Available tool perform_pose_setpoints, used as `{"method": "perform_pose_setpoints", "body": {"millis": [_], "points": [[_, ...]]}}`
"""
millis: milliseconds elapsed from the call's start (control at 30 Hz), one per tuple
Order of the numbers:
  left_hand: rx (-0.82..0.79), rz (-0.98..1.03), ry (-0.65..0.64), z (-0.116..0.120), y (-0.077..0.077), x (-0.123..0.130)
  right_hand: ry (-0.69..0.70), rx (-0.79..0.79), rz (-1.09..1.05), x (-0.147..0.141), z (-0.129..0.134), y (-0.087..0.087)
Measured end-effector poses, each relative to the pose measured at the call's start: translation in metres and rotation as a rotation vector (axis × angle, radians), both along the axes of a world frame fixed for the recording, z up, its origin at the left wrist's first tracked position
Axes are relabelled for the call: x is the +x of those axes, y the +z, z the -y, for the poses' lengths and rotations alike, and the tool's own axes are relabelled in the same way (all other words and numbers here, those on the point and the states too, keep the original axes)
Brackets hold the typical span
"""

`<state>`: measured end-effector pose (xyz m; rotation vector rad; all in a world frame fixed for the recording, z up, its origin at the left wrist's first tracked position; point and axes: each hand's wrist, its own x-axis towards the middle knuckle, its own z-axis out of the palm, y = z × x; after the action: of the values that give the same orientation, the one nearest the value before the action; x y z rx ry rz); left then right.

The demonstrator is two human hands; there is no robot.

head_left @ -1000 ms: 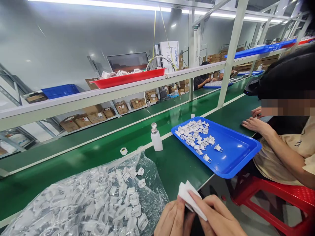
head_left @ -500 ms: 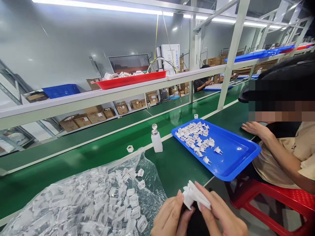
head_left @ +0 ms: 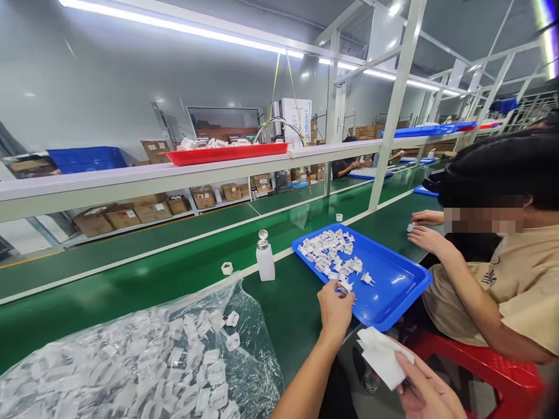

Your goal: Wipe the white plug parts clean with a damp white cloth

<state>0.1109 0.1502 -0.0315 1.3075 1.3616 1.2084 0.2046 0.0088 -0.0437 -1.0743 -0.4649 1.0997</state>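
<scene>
My left hand (head_left: pixel 335 308) reaches over the near left edge of the blue tray (head_left: pixel 393 279), its fingers pinched round a small white plug part (head_left: pixel 345 287). White plug parts with pins (head_left: pixel 329 247) lie heaped on the tray's left side, and a single one (head_left: pixel 367 279) sits apart from them. Lower right, in front of the tray, my right hand (head_left: pixel 421 378) grips a folded white cloth (head_left: pixel 384 355) between thumb and fingers. At the lower left, a clear plastic bag (head_left: pixel 257 331) is spread out with a large pile of white parts (head_left: pixel 144 361).
A white pump bottle (head_left: pixel 265 259) stands left of the tray. Single white pieces (head_left: pixel 227 268) lie on the green bench. On the right a person in a beige shirt (head_left: pixel 493 279) sits on a red stool (head_left: pixel 502 366). A red tray (head_left: pixel 227 155) rests on the shelf above.
My left hand has left the cloth and moved up to the tray with a plug part. The cloth is now only in my right hand, which shifted right. The view has turned slightly right.
</scene>
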Motion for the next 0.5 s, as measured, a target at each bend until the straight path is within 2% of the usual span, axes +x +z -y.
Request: {"method": "perform_pose_setpoints", "body": {"millis": [67,167,267,400,500], "points": [[0.013,0.012,-0.039,-0.006,-0.002,0.007,0.045,-0.001,0.008,0.000,0.000,0.004],[0.033,0.061,-0.070,0.003,-0.002,0.002,0.081,-0.033,-0.022,0.000,0.001,0.005],[-0.026,0.124,-0.124,0.031,0.000,-0.017,0.113,-0.042,-0.031,-0.003,0.001,0.002],[-0.296,0.355,-0.253,0.079,0.001,-0.056,0.122,-0.023,0.081,-0.023,0.004,0.005],[-0.378,0.555,-0.181,0.108,0.000,-0.085,0.161,-0.005,0.203,-0.043,0.007,0.010]]}}
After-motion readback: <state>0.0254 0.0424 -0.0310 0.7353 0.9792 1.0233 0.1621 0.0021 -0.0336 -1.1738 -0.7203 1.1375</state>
